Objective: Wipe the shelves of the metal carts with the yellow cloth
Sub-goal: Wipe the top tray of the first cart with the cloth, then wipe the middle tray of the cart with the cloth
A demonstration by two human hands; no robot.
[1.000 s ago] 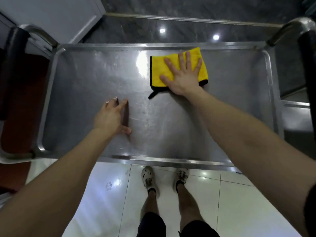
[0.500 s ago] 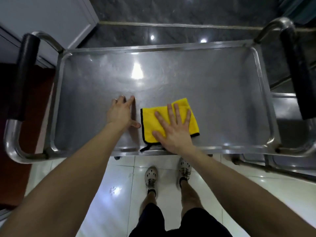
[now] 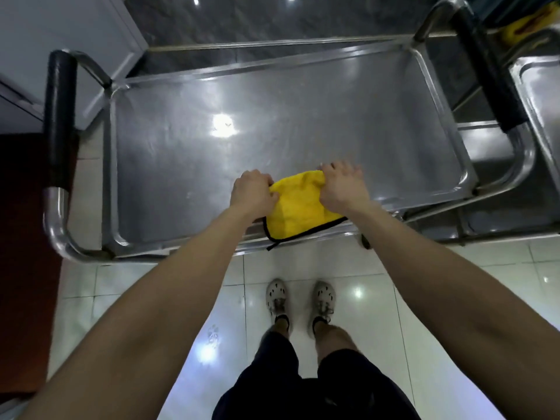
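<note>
The yellow cloth (image 3: 295, 209) with black trim lies bunched at the near edge of the metal cart's top shelf (image 3: 303, 122), its lower corner hanging over the front rim. My left hand (image 3: 253, 192) grips the cloth's left edge with curled fingers. My right hand (image 3: 341, 186) grips its right edge, fingers curled over the far corner. Both hands lift the cloth's far side slightly off the steel.
Black-padded handles stand at the cart's left end (image 3: 59, 122) and right end (image 3: 485, 68). A second metal cart (image 3: 542, 95) sits at the right. A dark red mat (image 3: 24, 237) lies left, and white floor tiles (image 3: 378, 313) and my feet are below.
My right hand dragged the cloth from the far side to the near edge. Its flat palm then curled into a grip, and my left hand moved off the shelf onto the cloth's left edge.
</note>
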